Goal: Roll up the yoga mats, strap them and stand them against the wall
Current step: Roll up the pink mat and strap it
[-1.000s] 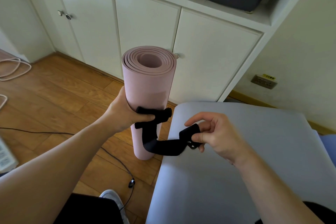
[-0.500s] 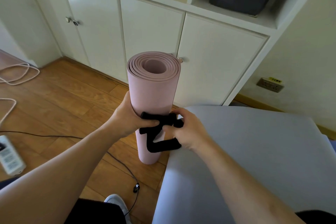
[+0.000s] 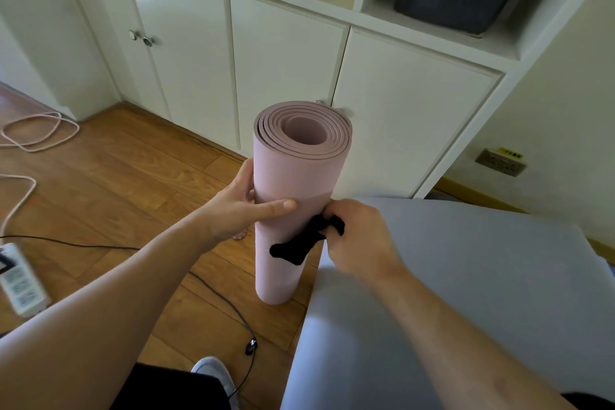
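A rolled pink yoga mat (image 3: pixel 293 206) stands upright on its end on the wooden floor (image 3: pixel 133 190), in front of white cabinet doors (image 3: pixel 286 76) and touching the near corner of a grey mat (image 3: pixel 466 293) that lies flat and unrolled on the right. The left hand (image 3: pixel 246 206) grips the roll from its left side about halfway up, thumb laid across the front and fingers curled behind. The right hand (image 3: pixel 359 236) is closed, pinching a black strap (image 3: pixel 299 243) against the right side of the roll. The strap shows as a short dark band slanting down across the front of the roll; whether it passes all the way round, or is already fastened, cannot be told.

Judging from this, the pink mat's rolling is done and its strapping is under way but probably not finished. It then has to be stood against the wall. The grey mat has not been started: it needs rolling, strapping and standing as well. Cables (image 3: pixel 36 130) and a power strip (image 3: pixel 20 280) lie on the floor to the left.
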A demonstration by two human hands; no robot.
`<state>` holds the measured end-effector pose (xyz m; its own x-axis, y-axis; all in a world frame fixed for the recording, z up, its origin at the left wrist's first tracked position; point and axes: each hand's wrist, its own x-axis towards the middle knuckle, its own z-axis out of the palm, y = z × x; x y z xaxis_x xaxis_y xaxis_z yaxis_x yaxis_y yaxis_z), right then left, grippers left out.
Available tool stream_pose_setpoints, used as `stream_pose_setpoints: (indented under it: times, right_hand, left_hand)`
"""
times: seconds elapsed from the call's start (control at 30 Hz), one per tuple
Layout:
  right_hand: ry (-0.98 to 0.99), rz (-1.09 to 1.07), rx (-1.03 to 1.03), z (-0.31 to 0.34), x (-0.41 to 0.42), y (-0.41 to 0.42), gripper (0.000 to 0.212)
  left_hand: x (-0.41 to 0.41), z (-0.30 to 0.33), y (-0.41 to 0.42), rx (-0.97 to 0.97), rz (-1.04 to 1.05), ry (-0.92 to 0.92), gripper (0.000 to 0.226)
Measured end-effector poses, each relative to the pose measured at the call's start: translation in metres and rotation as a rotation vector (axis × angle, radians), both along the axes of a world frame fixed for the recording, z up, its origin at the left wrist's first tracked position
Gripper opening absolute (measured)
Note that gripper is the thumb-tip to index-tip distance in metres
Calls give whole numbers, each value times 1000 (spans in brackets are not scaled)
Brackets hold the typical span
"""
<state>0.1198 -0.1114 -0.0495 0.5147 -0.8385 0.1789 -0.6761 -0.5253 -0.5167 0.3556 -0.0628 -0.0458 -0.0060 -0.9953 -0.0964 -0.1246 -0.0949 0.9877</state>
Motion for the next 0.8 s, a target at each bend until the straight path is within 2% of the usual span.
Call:
stream_pose_setpoints:
  times: [0.23,0.33,0.4,0.5,0.63,0.8]
  right_hand:
    - [-21,118,-248,-1,1,4,6]
    - [-44,154,-279,-2,2,7,8]
    - [-51,153,-276,-4,4,7,13]
    - [-58,133,-278,-5,5,9,8]
    - [-76,151,-246,-3,7,11,7]
    - [-127,145,-43,8,1,15,22]
  left_hand:
    - [0,1,0,-3,-4,-23,111]
    - [-2,0,3,-26,-24,-144,121]
    - [-4,-6,5,-52,-25,-224,131]
    - [-6,-15,7,-77,14,-300,140]
    - [-7,-21,8,-111,73,-353,132]
    - [-7,-22,7,-100,133,-347,123]
